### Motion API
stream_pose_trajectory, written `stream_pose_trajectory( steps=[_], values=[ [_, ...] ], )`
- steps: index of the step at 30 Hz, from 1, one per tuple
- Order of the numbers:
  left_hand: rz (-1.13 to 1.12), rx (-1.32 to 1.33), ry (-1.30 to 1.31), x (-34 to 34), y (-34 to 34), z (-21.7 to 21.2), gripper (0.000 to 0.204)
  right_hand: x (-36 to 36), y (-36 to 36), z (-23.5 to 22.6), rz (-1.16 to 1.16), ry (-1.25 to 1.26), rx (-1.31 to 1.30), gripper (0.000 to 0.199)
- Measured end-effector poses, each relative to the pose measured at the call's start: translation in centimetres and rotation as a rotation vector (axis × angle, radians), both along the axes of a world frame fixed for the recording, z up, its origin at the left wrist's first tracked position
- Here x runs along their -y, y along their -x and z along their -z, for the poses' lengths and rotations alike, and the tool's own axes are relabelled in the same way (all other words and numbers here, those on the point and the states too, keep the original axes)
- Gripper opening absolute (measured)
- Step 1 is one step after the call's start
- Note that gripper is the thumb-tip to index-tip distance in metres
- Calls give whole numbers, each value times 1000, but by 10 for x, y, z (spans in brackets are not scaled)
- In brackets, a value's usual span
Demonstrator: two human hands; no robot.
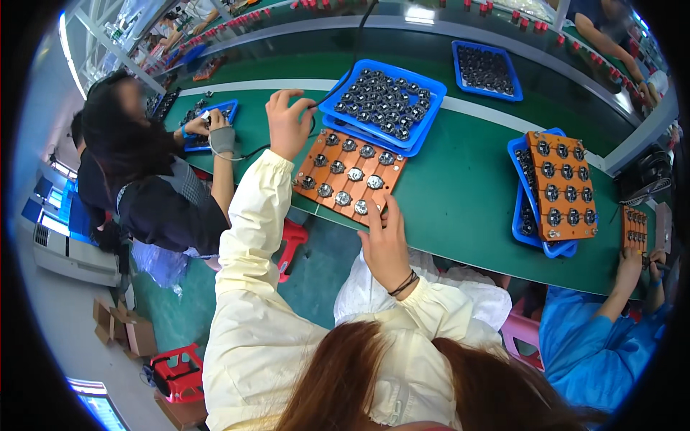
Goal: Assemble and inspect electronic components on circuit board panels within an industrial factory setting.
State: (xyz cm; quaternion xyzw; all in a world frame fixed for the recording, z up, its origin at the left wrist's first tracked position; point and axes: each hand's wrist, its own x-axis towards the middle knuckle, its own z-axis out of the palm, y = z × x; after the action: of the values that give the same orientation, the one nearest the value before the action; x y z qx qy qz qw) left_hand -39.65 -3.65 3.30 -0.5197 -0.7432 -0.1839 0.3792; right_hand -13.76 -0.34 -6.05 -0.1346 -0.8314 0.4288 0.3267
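Note:
An orange fixture board (314,167) with rows of round metal-and-black parts lies on the green bench in front of me. My left hand (289,126) is raised beyond its far left corner. Its fingers are bent together at a black cable (332,93) that hangs from above, and they appear to pinch it. My right hand (387,248) rests at the board's near right edge. Its fingers are spread, the tips touching the board beside a silver part (361,207). Stacked blue trays (436,97), the upper full of small dark parts, stand against the board's far side.
Another blue tray (519,90) of dark parts sits farther back. To the right, a loaded orange board (535,188) lies on stacked blue trays (517,205). A person at left (154,179) handles parts over a tray; another in blue (596,341) works at right. A red stool (291,248) stands below.

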Motion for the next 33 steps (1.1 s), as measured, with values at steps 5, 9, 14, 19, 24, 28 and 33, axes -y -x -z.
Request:
stream_pose_trajectory(
  steps=[5,9,14,19,24,28,33],
  values=[
    [-5,44,40,15,-5,3,13,6,12,4,27,-57,5,61],
    [-22,94,45,6,-5,1,12,3,14,0,82,-98,11,61],
    [-59,234,91,-5,4,-9,15,1,21,1,87,-76,-41,56],
    [17,231,86,-36,-40,-32,28,1,29,12,134,-201,-90,54],
    [397,8,-28,-113,-138,-58,24,-20,2,18,-80,52,-138,60],
    [469,391,259,-202,-122,-29,19,-24,-34,23,-141,70,-266,49],
    [-270,579,599,-333,12,39,34,-54,-102,33,5,-25,-344,30]
  ],
)
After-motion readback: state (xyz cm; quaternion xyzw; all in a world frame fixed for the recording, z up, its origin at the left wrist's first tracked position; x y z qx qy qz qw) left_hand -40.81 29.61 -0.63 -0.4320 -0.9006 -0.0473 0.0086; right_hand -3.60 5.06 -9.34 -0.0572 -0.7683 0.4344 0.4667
